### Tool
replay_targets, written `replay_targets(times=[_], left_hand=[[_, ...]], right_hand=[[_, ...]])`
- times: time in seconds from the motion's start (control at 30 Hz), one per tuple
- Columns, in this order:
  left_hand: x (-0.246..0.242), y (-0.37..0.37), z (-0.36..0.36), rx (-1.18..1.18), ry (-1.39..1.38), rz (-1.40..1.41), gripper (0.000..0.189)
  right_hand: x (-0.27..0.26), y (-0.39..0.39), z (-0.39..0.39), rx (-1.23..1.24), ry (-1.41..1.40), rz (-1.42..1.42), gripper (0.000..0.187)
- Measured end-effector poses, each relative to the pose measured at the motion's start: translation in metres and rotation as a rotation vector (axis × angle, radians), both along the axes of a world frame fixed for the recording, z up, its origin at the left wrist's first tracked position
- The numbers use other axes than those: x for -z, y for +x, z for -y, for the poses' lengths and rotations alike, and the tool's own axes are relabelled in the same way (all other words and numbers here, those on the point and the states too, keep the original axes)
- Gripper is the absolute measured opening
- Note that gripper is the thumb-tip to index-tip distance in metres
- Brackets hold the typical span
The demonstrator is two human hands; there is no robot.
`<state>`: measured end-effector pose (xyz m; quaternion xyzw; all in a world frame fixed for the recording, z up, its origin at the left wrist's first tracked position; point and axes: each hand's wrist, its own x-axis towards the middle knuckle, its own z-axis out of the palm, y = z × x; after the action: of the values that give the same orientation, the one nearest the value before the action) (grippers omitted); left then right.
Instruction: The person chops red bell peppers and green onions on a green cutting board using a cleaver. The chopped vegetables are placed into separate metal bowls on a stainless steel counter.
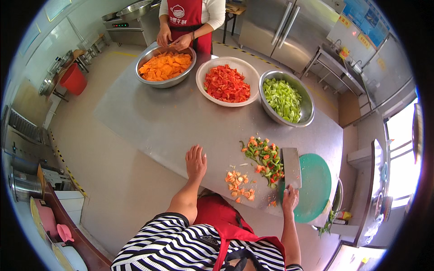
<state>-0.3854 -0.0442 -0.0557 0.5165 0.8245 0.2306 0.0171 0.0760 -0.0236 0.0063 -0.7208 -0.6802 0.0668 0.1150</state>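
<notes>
My right hand (290, 199) grips the handle of a cleaver (292, 167), whose broad blade lies over the left edge of a round green cutting board (315, 189). Left of the blade is a loose pile of green and red pepper scraps (266, 159) on the steel table (162, 125). A smaller heap of pale orange trimmings (239, 184) sits nearer to me. Palm down, my left hand (196, 161) rests near the table's front edge with its fingers slightly spread and nothing in it.
Across the table stand a steel bowl (166, 83) of sliced carrots, a white plastic colander (223, 101) of cut red peppers and a steel bowl (307, 101) of sliced green vegetable. A person in a red apron (184, 20) has both hands at the carrot bowl. Leafy greens (326, 225) hang beyond the right edge.
</notes>
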Motion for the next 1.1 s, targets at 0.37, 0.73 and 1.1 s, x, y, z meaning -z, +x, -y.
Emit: replay_targets(times=[0.37,0.73,1.1], left_hand=[[-0.003,-0.001,-0.001,-0.029,-0.015,-0.04,0.041],[0.0,0.004,0.0,-0.024,0.056,-0.069,0.038],[-0.004,0.003,0.0,-0.031,-0.045,-0.04,0.04]], right_hand=[[0.048,0.061,-0.019,0.156,0.301,-0.235,0.038],[0.069,0.067,-0.019,0.513,0.128,-0.026,0.047],[0.061,0.062,-0.016,0.527,0.148,-0.076,0.045]])
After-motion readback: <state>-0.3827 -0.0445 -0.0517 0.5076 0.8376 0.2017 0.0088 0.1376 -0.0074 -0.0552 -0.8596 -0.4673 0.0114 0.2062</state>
